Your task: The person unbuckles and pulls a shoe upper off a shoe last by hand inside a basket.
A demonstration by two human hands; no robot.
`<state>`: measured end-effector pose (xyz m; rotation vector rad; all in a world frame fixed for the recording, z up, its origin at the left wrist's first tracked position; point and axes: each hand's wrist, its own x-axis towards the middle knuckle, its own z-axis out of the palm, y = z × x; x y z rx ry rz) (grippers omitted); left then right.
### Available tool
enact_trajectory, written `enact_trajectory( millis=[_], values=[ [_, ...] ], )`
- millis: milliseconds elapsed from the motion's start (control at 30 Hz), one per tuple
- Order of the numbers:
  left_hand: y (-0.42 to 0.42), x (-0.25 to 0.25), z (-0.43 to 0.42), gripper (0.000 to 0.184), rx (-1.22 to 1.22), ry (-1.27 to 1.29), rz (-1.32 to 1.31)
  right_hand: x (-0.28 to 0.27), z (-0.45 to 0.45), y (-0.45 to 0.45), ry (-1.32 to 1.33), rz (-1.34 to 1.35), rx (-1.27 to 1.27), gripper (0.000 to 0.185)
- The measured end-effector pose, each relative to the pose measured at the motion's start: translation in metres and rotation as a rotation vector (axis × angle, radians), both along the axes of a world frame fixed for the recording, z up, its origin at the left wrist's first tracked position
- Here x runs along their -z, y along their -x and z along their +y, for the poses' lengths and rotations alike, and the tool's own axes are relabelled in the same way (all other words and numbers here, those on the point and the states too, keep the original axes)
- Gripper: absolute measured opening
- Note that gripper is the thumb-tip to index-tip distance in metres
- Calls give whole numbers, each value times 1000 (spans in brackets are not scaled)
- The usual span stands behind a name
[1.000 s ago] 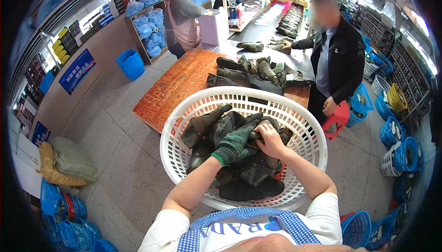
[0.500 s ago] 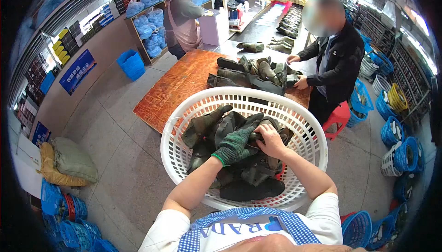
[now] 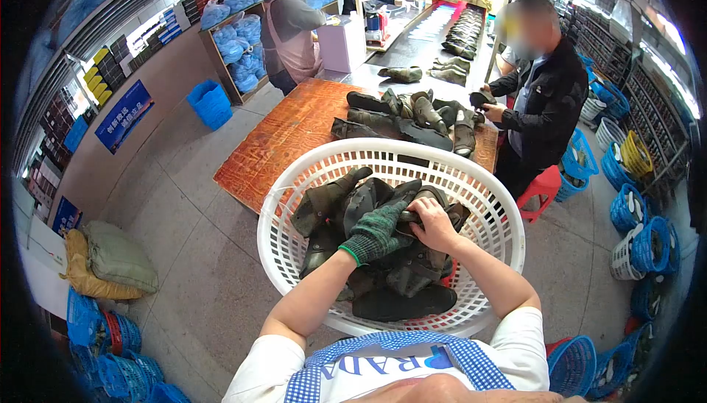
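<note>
A large white plastic basket (image 3: 277,252) stands in front of me, filled with dark, olive-black shoes or boots. Inside it, my left hand (image 3: 377,234), in a dark green knitted glove, is closed on a dark shoe (image 3: 406,217). My bare right hand (image 3: 433,223) grips the same shoe from the other side, fingers curled over its edge. Both hands hide most of this shoe. Another shoe (image 3: 403,303) lies sole-up near the basket's front wall, and one more (image 3: 328,200) leans at the far left inside.
A worn orange-brown table (image 3: 276,138) holds more dark shoes (image 3: 401,119) beyond the basket. A co-worker in black (image 3: 549,86) handles a shoe on the right, by a red stool (image 3: 541,188). A conveyor (image 3: 442,42) carries shoes behind. Blue baskets (image 3: 574,366) and sacks (image 3: 121,256) flank me.
The co-worker in black has straightened and drawn back to the right, lifting a shoe off the table. My own hands have barely moved.
</note>
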<state>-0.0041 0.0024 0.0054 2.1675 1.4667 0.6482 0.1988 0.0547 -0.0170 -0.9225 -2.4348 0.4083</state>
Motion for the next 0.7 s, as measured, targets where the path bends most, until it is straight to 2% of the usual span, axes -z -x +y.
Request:
enact_trajectory(
  millis=[600, 700],
  values=[
    [-1, 0, -2, 75, -14, -67, -28, 4, 2, 0, -10, -14, 6, 40],
    [-2, -6, -3, 74, -26, -12, -4, 4, 1, 0, -21, -8, 4, 40]
  ],
)
